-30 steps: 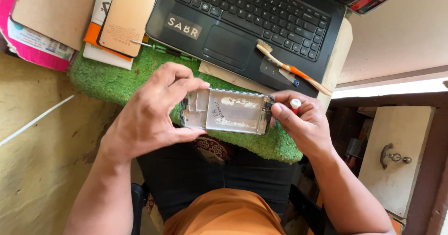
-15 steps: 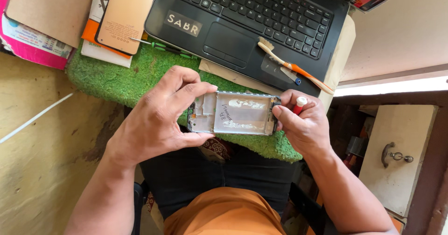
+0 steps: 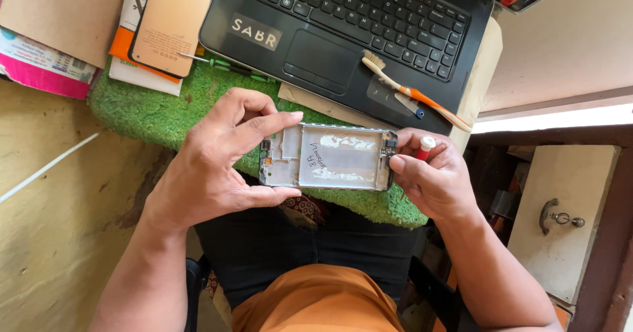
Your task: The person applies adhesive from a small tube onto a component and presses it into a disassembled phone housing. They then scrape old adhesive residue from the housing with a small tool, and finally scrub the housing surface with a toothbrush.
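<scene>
A silver phone frame (image 3: 328, 156) with its back off lies level between both hands, over the green mat (image 3: 158, 111). My left hand (image 3: 221, 160) grips its left end, forefinger along the top edge and thumb under the bottom edge. My right hand (image 3: 432, 180) holds the right end, thumb pressed on the frame's edge. A small red tool with a white cap (image 3: 423, 148) sticks up from the right hand's fingers.
A black laptop (image 3: 343, 35) sits beyond the mat with an orange-handled toothbrush (image 3: 412, 91) on its palm rest. A tan phone back cover (image 3: 170, 22), cardboard and papers lie at upper left. A green screwdriver (image 3: 227, 63) rests on the mat. A cabinet drawer (image 3: 567, 216) is on the right.
Both hands have shifted the phone frame slightly right and nearer; the left forefinger has slid along its top edge. The grip is unchanged.
</scene>
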A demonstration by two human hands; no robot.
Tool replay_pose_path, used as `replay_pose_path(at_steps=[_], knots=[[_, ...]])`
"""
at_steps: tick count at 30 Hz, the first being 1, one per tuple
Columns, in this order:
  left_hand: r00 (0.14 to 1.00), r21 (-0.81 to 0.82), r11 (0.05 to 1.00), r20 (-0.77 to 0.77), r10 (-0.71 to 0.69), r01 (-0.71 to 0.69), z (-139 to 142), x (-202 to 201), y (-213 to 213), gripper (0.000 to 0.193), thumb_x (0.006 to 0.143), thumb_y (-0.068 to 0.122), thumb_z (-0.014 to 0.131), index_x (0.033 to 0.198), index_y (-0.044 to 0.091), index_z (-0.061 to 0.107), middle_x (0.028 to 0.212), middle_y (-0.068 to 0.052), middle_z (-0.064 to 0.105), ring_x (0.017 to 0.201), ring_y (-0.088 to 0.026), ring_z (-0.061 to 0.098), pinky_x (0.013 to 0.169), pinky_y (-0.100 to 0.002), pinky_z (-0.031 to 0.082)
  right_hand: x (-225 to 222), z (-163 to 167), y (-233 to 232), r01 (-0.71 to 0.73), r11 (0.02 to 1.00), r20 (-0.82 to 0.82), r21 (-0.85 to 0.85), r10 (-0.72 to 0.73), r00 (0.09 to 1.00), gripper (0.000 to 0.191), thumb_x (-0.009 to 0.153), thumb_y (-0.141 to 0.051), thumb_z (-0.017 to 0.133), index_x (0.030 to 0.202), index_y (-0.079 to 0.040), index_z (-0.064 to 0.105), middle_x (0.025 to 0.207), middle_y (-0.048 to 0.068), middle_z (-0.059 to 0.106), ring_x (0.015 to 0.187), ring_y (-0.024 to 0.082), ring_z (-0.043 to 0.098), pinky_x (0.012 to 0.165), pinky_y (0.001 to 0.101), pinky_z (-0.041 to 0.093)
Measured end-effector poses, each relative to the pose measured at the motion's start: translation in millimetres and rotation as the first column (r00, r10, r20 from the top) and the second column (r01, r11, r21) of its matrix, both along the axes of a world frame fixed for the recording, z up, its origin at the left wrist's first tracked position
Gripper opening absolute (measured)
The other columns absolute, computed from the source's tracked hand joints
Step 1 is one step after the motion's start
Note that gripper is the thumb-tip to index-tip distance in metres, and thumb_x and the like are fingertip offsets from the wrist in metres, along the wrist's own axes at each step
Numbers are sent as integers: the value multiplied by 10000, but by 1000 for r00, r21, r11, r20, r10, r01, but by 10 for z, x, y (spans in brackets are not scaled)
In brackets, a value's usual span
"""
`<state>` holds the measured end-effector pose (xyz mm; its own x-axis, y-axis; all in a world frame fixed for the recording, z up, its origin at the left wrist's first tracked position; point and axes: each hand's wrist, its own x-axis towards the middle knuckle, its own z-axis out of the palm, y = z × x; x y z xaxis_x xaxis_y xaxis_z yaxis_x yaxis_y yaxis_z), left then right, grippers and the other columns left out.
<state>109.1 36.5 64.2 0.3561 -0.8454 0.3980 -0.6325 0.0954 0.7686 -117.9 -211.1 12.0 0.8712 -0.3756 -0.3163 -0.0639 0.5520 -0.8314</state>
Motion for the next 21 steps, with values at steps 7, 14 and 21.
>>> replay_pose_path(at_steps=[7, 14, 21], knots=[[998, -36, 998, 35, 59, -58, -25, -2, 38, 853, 609, 282, 996, 1348, 80, 622, 1203, -80, 642, 1093, -233, 664, 942, -361, 572, -5, 8, 11, -31, 999, 16, 34, 31, 999, 201, 919, 26, 730, 1101, 46, 645, 953, 39, 670, 706, 48, 551, 587, 184, 410], [711, -459, 888, -613, -344, 34, -303, -226, -182, 801, 847, 174, 932, 1512, 123, 487, 1386, -118, 592, 1240, -207, 598, 1120, -357, 533, 8, 66, 33, -173, 977, -25, 125, 177, 984, 245, 905, 7, 738, 1121, 62, 635, 967, 58, 686, 791, 77, 609, 653, 211, 470], [285, -559, 829, -796, -534, -9, -391, -477, -246, 819, 993, 389, 798, 1620, 106, 354, 1487, -188, 545, 1330, -285, 604, 1149, -458, 533, 102, 266, 141, -458, 887, -232, -57, 435, 870, 349, 889, -24, 693, 1222, 71, 646, 956, 102, 709, 757, 120, 658, 704, 257, 542]])
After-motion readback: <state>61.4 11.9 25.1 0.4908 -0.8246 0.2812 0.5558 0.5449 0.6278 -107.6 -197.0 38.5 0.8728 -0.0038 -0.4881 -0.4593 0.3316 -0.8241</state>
